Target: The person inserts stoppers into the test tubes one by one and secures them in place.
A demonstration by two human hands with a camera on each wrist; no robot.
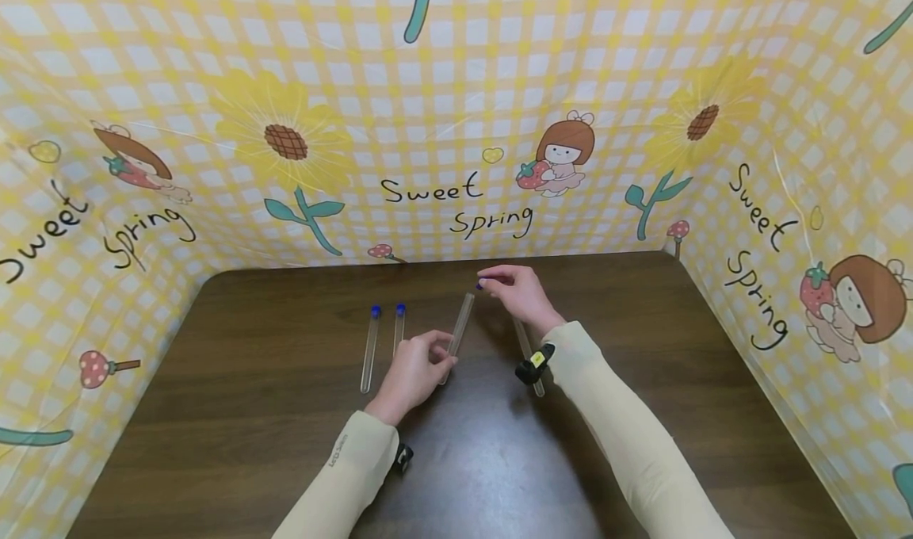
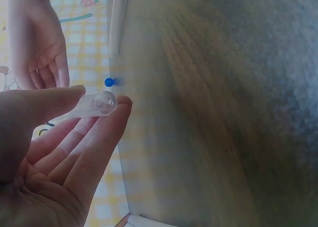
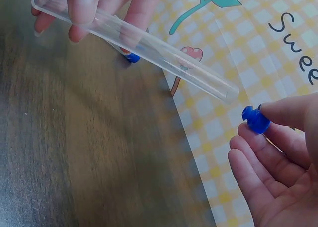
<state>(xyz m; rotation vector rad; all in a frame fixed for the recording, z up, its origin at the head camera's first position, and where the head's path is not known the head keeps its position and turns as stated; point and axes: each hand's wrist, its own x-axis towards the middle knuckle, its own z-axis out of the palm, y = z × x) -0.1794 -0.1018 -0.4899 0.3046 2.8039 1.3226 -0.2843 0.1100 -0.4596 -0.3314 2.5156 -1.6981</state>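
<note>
My left hand [image 1: 412, 368] pinches a clear test tube [image 1: 462, 321] between thumb and fingers, low on its length. The tube has no cap and stands tilted, its open end up and to the right. My right hand [image 1: 524, 295] holds a small blue cap [image 3: 257, 119] between thumb and fingertips. In the right wrist view the cap is a short gap away from the tube's open mouth. The tube's rounded bottom faces the camera in the left wrist view.
Two test tubes with blue caps, an outer one [image 1: 370, 353] and an inner one [image 1: 399, 325], lie on the dark wooden table [image 1: 250, 412] at left. Another tube [image 1: 538, 384] lies partly under my right wrist. A small blue piece [image 2: 109, 82] sits near the table's far edge. Patterned cloth surrounds the table.
</note>
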